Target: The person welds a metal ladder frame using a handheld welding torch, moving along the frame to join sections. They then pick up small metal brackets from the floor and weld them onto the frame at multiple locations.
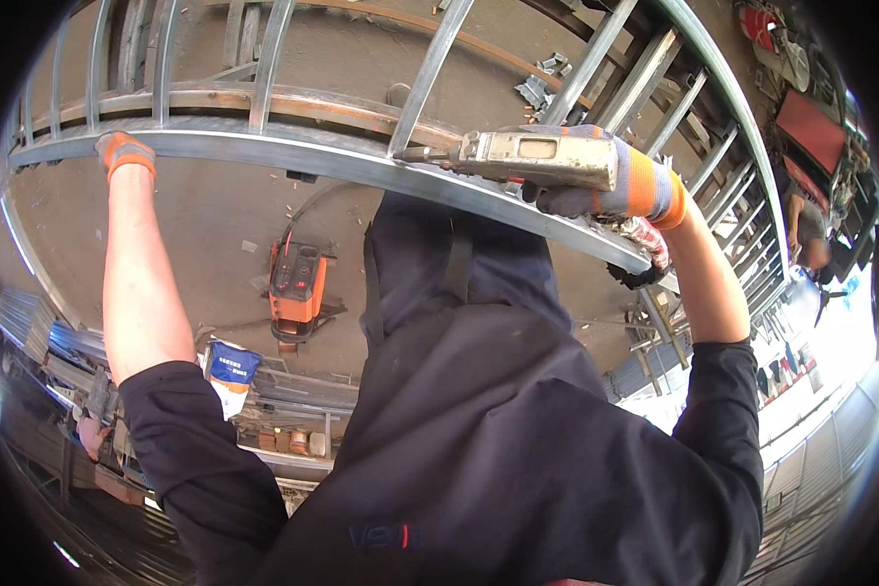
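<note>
Upright (432, 73) stands by the tool's tip (416, 154), orange machine (298, 283) on floor (190, 244).

Serving as brown floor (195, 220), bearing an orange-and-black machine (298, 283) left of centre and holding grey metal scraps (534, 93) toward upper right.

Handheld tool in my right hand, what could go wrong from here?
The tip of the handheld tool sits where a metal bar meets the metal rail; it could slip there.

Your right hand alone holds it, with your left hand at the rail's far left, so a kick might be hard to check.

The orange machine on the ground near your legs could trip you.
</note>
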Available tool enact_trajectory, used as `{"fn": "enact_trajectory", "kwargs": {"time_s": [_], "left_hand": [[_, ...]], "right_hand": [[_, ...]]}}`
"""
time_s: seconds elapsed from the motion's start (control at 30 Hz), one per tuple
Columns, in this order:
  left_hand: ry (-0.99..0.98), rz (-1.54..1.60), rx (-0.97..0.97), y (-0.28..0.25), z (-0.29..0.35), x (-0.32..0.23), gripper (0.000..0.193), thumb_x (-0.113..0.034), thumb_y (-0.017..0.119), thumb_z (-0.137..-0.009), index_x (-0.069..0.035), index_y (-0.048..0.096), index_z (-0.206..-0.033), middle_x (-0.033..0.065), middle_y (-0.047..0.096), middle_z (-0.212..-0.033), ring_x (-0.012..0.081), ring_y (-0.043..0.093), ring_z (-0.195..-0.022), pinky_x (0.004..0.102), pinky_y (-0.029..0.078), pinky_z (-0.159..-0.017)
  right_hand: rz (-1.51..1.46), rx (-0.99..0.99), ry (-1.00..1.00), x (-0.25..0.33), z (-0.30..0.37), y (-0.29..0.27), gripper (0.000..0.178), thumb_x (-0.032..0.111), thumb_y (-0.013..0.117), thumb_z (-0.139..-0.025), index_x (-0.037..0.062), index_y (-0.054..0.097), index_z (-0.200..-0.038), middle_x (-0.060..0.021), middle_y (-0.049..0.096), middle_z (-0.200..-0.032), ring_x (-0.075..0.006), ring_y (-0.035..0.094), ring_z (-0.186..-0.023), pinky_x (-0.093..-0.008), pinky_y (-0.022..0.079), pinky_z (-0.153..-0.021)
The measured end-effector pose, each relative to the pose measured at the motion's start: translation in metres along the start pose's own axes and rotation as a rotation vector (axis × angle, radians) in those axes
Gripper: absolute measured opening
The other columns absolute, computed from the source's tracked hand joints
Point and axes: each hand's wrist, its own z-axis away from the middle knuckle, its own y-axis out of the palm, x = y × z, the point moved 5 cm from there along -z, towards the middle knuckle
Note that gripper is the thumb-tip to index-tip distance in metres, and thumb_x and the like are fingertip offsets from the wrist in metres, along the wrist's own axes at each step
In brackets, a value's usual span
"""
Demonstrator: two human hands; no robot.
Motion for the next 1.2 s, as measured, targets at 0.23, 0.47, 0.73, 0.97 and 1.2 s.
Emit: {"fn": "enact_trajectory", "kwargs": {"time_s": [0.23,0.47,0.73,0.97,1.2], "left_hand": [[0.121,-0.295,-0.003,-0.018,0.019,-0.01,0.032,-0.034,0.065,-0.103,-0.028,0.078,-0.132,-0.0046,0.075,-0.135,0.0156,0.07,-0.126,0.0387,0.054,-0.098],[0.116,-0.333,0.019,-0.026,0.029,-0.015,0.031,-0.036,0.067,-0.103,-0.029,0.078,-0.131,-0.0059,0.076,-0.133,0.0163,0.072,-0.123,0.0382,0.056,-0.094],[0.057,-0.217,-0.018,-0.007,-0.003,-0.008,0.031,-0.036,0.07,-0.101,-0.024,0.08,-0.128,-0.0009,0.078,-0.128,0.0182,0.074,-0.119,0.036,0.059,-0.091],[-0.01,-0.05,-0.076,0.006,-0.021,-0.003,0.032,-0.034,0.069,-0.1,-0.015,0.081,-0.123,0.0048,0.079,-0.125,0.0213,0.073,-0.122,0.0335,0.06,-0.092],[0.035,-0.144,-0.072,-0.018,0.007,-0.007,0.029,-0.032,0.065,-0.102,-0.019,0.082,-0.122,0.0033,0.079,-0.127,0.021,0.074,-0.122,0.0337,0.059,-0.093]], "right_hand": [[0.042,0.026,-0.057,-0.009,-0.006,-0.005,0.051,0.011,0.09,-0.085,-0.0019,0.07,-0.13,-0.0126,0.075,-0.116,-0.0201,0.07,-0.103,-0.0353,0.057,-0.094],[-0.157,0.043,0.14,-0.019,-0.008,-0.006,0.053,0.006,0.089,-0.085,-0.0016,0.069,-0.133,-0.0106,0.075,-0.118,-0.017,0.069,-0.102,-0.0331,0.057,-0.092],[0.08,0.058,0.001,-0.008,-0.012,-0.011,0.056,0.007,0.089,-0.084,-0.0002,0.068,-0.136,-0.0104,0.075,-0.119,-0.0182,0.07,-0.102,-0.0351,0.056,-0.094],[0.016,0.075,0.023,-0.011,-0.01,-0.009,0.051,0.011,0.082,-0.086,0.0003,0.068,-0.135,-0.0175,0.071,-0.131,-0.0295,0.07,-0.113,-0.0392,0.056,-0.097],[0.078,0.068,-0.011,-0.01,-0.009,-0.01,0.052,0.011,0.085,-0.086,0.0004,0.069,-0.135,-0.0147,0.073,-0.126,-0.0259,0.071,-0.108,-0.0381,0.056,-0.097]]}}
